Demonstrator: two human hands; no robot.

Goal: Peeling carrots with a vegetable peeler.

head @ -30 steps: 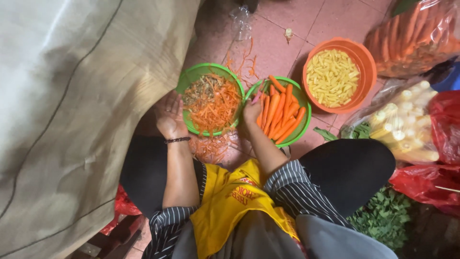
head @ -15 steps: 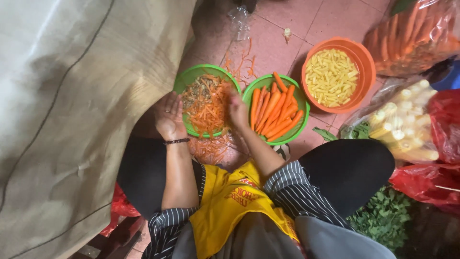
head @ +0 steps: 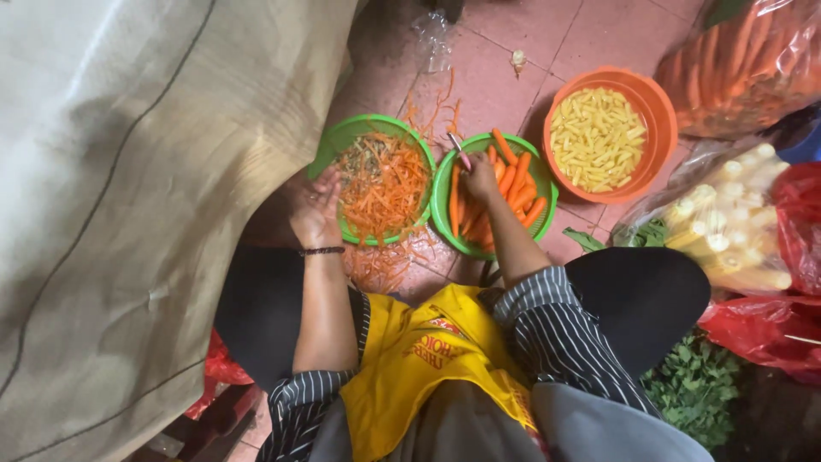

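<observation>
My right hand (head: 481, 178) closes on a slim peeler (head: 459, 152) over the green bowl (head: 444, 190) of smooth, peeled carrots (head: 516, 180), close for reaching. My left hand (head: 315, 208), fingers loose and apart, rests at the near-left rim of the bowl of peels (head: 376, 184), steadying thin curly shavings on the tiled floor (head: 500, 81).

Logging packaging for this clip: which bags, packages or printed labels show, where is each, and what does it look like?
Clear plastic bag of carrots: top right, bulging, orange through glossy film.
Clear bag of baby corn: right, pale yellow cobs.
Red plastic bags: right edge, crumpled.
Large beige sack: left, coarse cloth, dark seam lines.
Printed red emblem on yellow apron: bottom centre, on the person's front.
</observation>
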